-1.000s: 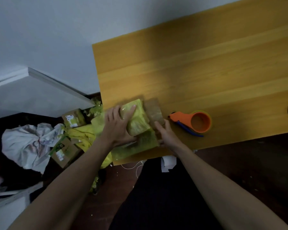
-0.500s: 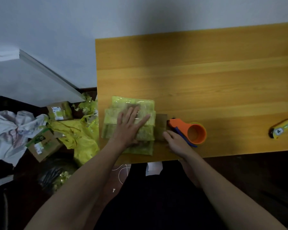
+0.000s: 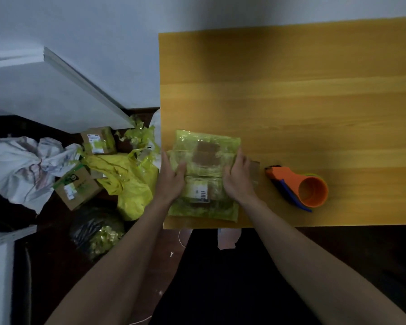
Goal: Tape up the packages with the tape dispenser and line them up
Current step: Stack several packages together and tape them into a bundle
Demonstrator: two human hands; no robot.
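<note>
A package (image 3: 205, 160) wrapped in yellow-green tape lies at the front left corner of the wooden table (image 3: 291, 102), a white barcode label on its near part. My left hand (image 3: 171, 178) grips its left side, thumb on top. On the package's right side my right hand (image 3: 238, 179) holds it the same way. A brown strip of tape (image 3: 254, 170) sticks out from under my right hand. The orange tape dispenser (image 3: 300, 186) lies on the table just right of the package, untouched.
On the dark floor left of the table lie cardboard boxes (image 3: 76, 186), a yellow plastic bag (image 3: 127, 181), crumpled white cloth (image 3: 19, 165) and scraps of yellow-green tape (image 3: 141, 134). The table's left and front edges run close to the package.
My right hand left the spot beside the dispenser and took the package's right side. My left hand slid from flat on top to the left side. The view shifted left.
</note>
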